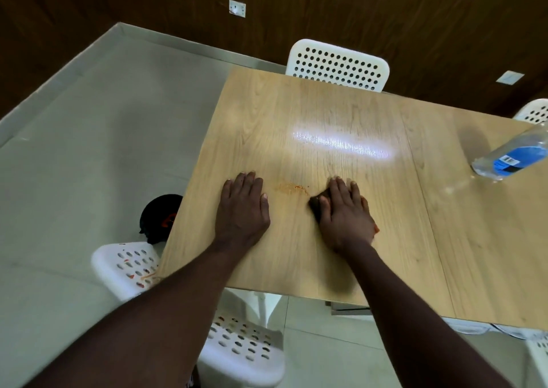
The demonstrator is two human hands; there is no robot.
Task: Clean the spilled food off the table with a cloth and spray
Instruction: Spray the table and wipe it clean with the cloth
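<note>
Palms down on table [326,115].
My left hand [241,209] lies empty, fingers straight; my right hand [345,217] presses cloth [315,202], fingers straight, just beside smear [292,187].

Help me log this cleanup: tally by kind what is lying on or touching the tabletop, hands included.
Hands: 2 (left hand, right hand)
Cloth: 1, dark, under the right hand
Food smear: 1, orange, between the hands
Bottle: 1, clear with a blue label
Total: 5
</note>
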